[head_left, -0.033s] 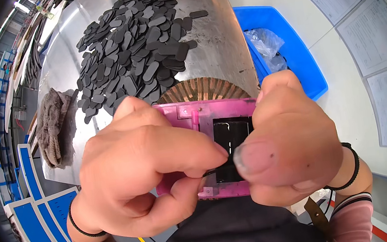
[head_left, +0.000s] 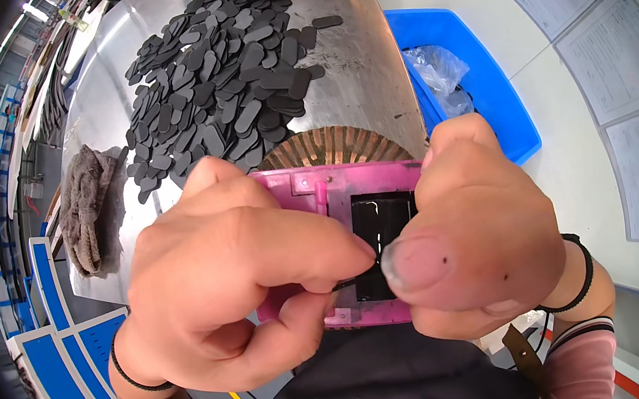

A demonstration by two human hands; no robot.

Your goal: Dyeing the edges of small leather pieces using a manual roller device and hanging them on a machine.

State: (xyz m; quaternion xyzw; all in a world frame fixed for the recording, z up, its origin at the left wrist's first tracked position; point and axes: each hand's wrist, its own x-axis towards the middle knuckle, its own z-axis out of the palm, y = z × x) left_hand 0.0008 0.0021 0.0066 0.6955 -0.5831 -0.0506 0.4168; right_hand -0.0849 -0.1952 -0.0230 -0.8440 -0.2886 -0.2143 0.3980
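Observation:
A pink plastic block [head_left: 373, 177] with a black, glossy rectangular insert [head_left: 385, 211] is held up before me. My right hand [head_left: 482, 227] grips its right side, the thumb lying over the insert. My left hand [head_left: 242, 281] is at the left part of the block, thumb and forefinger pinched together. A thin dark edge shows between those fingertips, but what it belongs to is hidden. Behind the block is a brown disc [head_left: 333, 146] with radiating ridges, partly covered.
A heap of dark grey, rounded oblong pieces [head_left: 217, 76] lies on the metal table [head_left: 357, 83]. A crumpled grey-brown cloth [head_left: 85, 208] rests at its left edge. A blue bin [head_left: 497, 90] holding clear plastic bags [head_left: 439, 69] stands to the right, below papers [head_left: 620, 51] on the wall.
My right thumb has shifted very slightly left over the black insert. The block and my left hand have hardly moved.

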